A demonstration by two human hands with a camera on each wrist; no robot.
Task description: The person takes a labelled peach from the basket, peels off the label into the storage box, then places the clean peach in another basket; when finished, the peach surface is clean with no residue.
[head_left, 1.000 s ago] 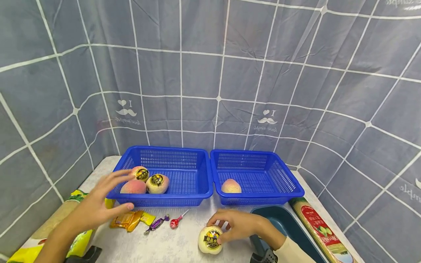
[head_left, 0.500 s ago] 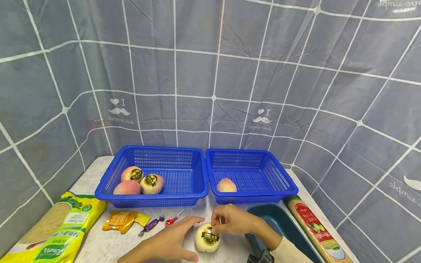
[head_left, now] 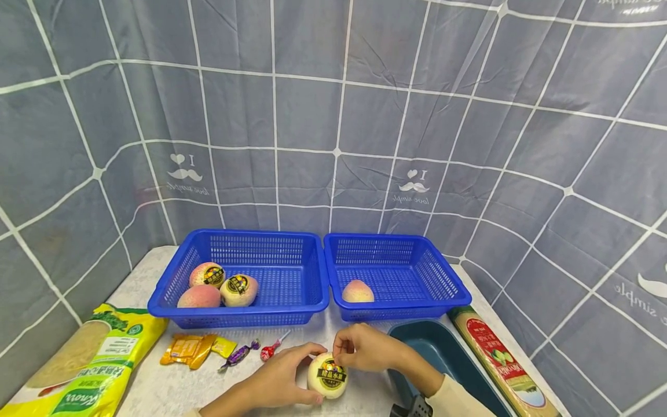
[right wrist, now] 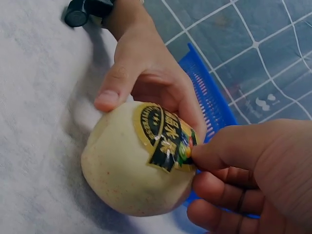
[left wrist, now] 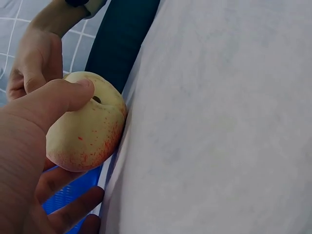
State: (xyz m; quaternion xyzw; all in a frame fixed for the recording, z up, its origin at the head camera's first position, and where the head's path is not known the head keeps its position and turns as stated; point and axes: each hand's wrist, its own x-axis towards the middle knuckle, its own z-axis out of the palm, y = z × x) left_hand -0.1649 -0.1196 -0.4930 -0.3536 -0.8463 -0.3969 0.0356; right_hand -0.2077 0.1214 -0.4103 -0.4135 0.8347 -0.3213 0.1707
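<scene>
A pale peach (head_left: 319,387) with a black and gold sticker (right wrist: 163,139) sits low at the front of the table. My left hand (head_left: 276,379) holds it from the left, with the thumb on its near side and fingers around the far side. From the right, my right hand (head_left: 367,350) pinches the sticker's edge between thumb and forefinger. The left wrist view shows the peach's (left wrist: 90,131) underside, speckled red, with a small dark hollow beside the left thumb.
Behind are two blue baskets, the left basket (head_left: 292,315) with three peaches, the right basket (head_left: 417,310) with one peach (head_left: 358,291). Wrapped candies (head_left: 190,350) and a lollipop (head_left: 269,351) lie left. A yellow bag (head_left: 99,365), teal tray (head_left: 443,347) and long red-labelled package (head_left: 500,362) flank the hands.
My left hand has come from beside the left basket across to the peach and taken hold of it. The right hand has stayed at the peach, its fingertips now at the sticker's edge.
</scene>
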